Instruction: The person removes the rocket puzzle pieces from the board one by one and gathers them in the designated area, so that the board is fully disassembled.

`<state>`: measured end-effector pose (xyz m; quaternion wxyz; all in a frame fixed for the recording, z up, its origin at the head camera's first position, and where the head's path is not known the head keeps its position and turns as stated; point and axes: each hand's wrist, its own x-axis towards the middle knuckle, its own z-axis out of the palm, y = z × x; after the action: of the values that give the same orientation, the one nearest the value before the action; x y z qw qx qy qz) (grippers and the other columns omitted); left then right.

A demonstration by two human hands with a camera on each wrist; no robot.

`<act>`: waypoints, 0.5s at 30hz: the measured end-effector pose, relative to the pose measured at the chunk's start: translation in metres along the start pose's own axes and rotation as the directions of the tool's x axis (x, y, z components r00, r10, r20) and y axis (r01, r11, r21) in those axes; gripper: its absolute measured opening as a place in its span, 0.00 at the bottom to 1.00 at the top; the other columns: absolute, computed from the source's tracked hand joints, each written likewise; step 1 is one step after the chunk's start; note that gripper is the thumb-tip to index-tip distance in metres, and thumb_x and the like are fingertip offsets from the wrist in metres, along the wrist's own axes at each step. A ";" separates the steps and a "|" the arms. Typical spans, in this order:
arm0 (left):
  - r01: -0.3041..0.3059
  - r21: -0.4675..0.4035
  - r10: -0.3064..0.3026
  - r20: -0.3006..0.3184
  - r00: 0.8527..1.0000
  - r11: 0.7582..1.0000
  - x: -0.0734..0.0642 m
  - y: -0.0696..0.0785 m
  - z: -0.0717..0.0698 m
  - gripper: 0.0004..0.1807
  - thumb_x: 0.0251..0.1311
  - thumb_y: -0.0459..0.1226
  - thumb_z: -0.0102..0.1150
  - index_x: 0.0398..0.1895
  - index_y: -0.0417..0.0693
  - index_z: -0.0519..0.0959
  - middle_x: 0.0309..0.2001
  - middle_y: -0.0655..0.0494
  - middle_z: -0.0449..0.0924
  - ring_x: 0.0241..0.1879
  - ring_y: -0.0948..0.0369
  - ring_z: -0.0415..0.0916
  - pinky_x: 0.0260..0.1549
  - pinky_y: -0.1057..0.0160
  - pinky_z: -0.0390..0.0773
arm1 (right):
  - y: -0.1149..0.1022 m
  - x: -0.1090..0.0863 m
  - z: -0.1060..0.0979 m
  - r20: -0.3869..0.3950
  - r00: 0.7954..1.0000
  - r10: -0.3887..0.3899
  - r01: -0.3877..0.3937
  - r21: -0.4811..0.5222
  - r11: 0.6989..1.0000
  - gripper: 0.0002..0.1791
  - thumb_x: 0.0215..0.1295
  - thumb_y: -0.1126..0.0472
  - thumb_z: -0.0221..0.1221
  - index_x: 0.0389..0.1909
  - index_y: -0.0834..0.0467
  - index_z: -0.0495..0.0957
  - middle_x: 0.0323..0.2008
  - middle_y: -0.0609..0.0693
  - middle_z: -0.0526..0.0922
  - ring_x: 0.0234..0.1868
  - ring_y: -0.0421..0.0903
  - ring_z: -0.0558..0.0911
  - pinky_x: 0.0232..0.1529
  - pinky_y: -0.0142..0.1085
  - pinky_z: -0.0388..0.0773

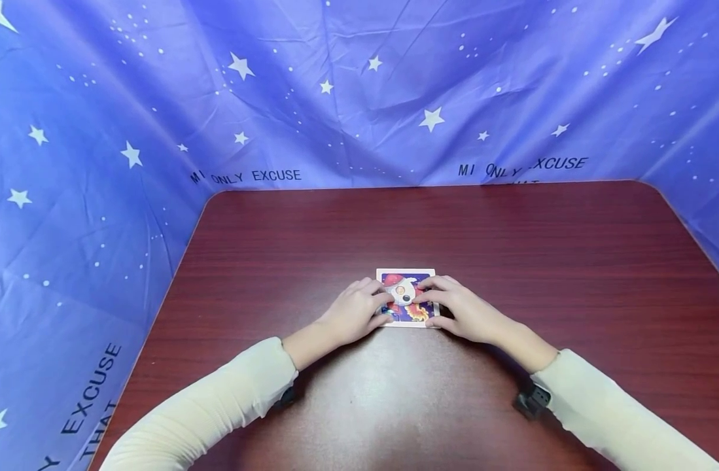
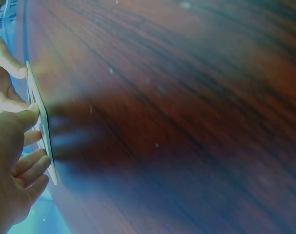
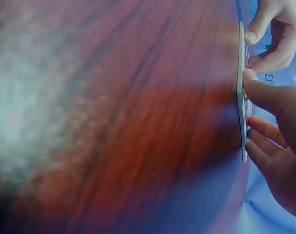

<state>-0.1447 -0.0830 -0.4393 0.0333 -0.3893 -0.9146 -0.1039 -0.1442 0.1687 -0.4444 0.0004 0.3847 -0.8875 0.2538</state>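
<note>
1. The left hand has its thumb and fingers apart and loosely bent, the tips resting on the left part of a small picture board. I'd call it a light touch rather than a clamp.
2. The right hand mirrors it from the other side: two fingertips reach onto the picture, and the thumb sits down by the near right corner. Its thumb and fingers are apart too; whether any tip nips a loose piece, I can't tell from here.
3. The board lies picture side up on the table, between the two hands and straight in front of the person. It's squarish and pale-bordered, and seen from either wrist it's a thin slab, edge on.
4. Between the fingertips I can make out a rounded white figure with a dark spot, some red around it, and a yellow-orange flame shape on a deep blue-purple ground. The fingers hide the rest.
5. Behind the hands come pale long sleeves, the left and the right, with a black device under the right cuff and a bit of another under the left.
6. The table is dark reddish wood grain, shining brightly on the near side of the board.
7. Beyond it hangs a creased blue-violet cloth, scattered with white stars and dots and printed with black lettering.
</note>
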 end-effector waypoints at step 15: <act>0.020 -0.036 -0.019 0.011 1.000 0.999 0.000 -0.005 0.001 0.18 0.61 0.49 0.60 0.49 0.50 0.81 0.47 0.56 0.80 0.47 0.60 0.73 0.50 0.60 0.74 | -0.001 0.005 -0.002 0.039 0.999 0.009 -0.009 -0.020 1.000 0.19 0.55 0.57 0.68 0.49 0.54 0.81 0.55 0.53 0.78 0.57 0.49 0.74 0.57 0.45 0.73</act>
<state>-0.1479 -0.0863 -0.4409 0.0202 -0.3815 -0.9165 -0.1185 -0.1479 0.1656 -0.4414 -0.0145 0.3856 -0.8915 0.2374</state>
